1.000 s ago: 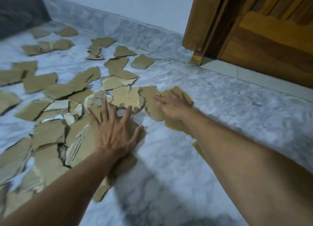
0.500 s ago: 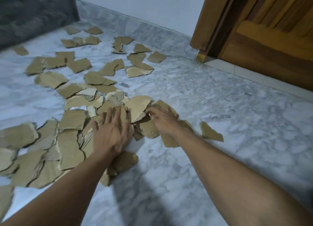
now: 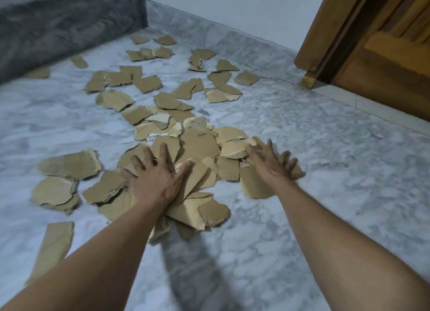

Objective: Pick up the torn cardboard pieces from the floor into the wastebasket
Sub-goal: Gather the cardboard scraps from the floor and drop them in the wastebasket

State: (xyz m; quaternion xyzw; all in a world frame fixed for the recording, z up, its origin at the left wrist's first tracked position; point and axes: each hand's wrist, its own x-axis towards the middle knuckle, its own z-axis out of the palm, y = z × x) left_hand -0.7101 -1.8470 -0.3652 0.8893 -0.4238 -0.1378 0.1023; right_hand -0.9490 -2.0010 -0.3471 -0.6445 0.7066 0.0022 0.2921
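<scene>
Several torn brown cardboard pieces lie scattered over the grey marble floor. A heaped pile of cardboard pieces sits in the middle. My left hand lies flat with spread fingers on the pile's left side. My right hand rests with straight, slightly blurred fingers on the pile's right edge, over a larger piece. More loose pieces spread toward the far wall. A long strip lies near my left forearm. No wastebasket is in view.
A wooden door and frame stand at the upper right. A dark grey fuzzy edge, maybe a sofa or rug, runs along the upper left. A white wall with a marble skirting closes the back. Bare floor lies to the right.
The view has pulled back and shows more floor. Both hands have slid the pieces closer together into a pile. My right hand has shifted to the pile's right edge with its fingers spread.
</scene>
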